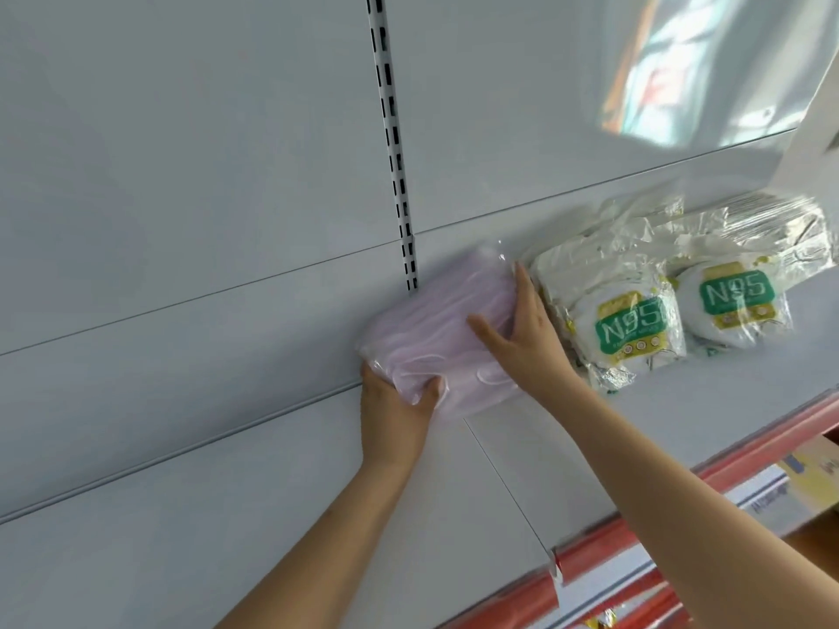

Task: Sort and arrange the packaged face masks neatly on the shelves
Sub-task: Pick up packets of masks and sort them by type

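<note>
Precariously, my left hand (395, 401) pinches the pink mask pack (436, 329) while my right hand (522, 333) presses it flat; slippery plastic could slide into the N95 packs (631, 324).

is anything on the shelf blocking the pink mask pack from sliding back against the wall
Nothing visible does. The pink mask pack is held by both hands, and the N95 packs lie to its right, beside it rather than behind it.
</note>
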Action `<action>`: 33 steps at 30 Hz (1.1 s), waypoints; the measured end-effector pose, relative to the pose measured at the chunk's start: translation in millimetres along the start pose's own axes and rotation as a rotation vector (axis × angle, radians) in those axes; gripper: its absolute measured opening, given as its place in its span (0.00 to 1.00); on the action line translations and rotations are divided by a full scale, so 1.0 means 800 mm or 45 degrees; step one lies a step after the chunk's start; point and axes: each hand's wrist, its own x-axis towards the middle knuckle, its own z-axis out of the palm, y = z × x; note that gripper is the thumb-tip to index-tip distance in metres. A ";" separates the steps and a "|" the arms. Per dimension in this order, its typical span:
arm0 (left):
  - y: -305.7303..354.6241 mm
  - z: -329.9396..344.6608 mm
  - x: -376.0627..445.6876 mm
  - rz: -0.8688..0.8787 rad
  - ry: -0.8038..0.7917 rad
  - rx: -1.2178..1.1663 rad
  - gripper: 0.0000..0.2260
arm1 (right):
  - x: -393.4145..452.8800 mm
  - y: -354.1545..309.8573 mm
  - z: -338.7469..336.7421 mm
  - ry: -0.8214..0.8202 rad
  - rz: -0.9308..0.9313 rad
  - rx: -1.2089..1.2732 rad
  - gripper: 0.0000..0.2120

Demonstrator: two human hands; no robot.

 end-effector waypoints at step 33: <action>0.056 0.019 0.040 0.897 -0.303 1.348 0.48 | -0.019 0.094 -0.093 0.210 0.341 -0.631 0.57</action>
